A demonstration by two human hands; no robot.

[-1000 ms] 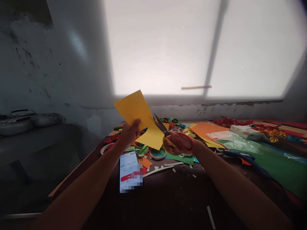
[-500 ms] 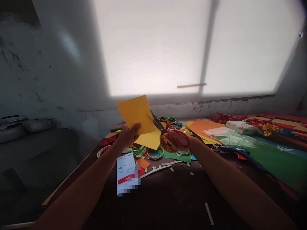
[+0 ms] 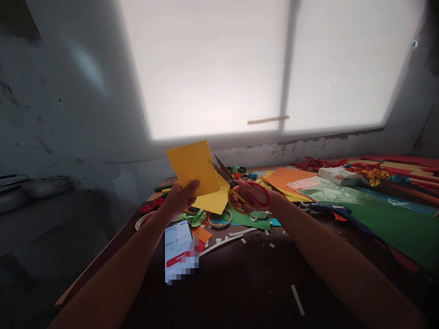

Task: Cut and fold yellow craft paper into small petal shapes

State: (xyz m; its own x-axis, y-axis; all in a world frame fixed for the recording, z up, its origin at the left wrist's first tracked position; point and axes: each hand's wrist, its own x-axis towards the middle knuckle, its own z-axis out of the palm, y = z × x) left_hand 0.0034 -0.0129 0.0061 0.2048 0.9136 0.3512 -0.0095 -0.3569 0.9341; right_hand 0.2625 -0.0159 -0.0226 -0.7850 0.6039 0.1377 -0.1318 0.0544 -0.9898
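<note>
My left hand (image 3: 180, 197) grips a yellow sheet of paper (image 3: 192, 165) near its lower edge, thumb in front, the sheet raised above the table. A pair of scissors (image 3: 245, 192) with red and yellow handles is in my right hand (image 3: 247, 188), fingers through the loops. Its dark blades are spread at the sheet's right edge, one tip overlapping behind or along the paper. Beneath the raised sheet lies another yellow sheet (image 3: 213, 200), partly covered. The fingertips of my left hand behind the paper are hidden.
A phone (image 3: 177, 256) with a running timer lies before my left forearm. Around it are a tape roll (image 3: 220, 219), white paper scraps (image 3: 222, 242) and crumpled green paper (image 3: 196, 218). Orange sheets (image 3: 291, 179), a tissue pack (image 3: 339, 175) and a large green sheet (image 3: 384, 224) are to the right.
The scissor blades have spread wider and pulled slightly out from the sheet's right edge. The whole view has shifted a little; both hands keep their holds.
</note>
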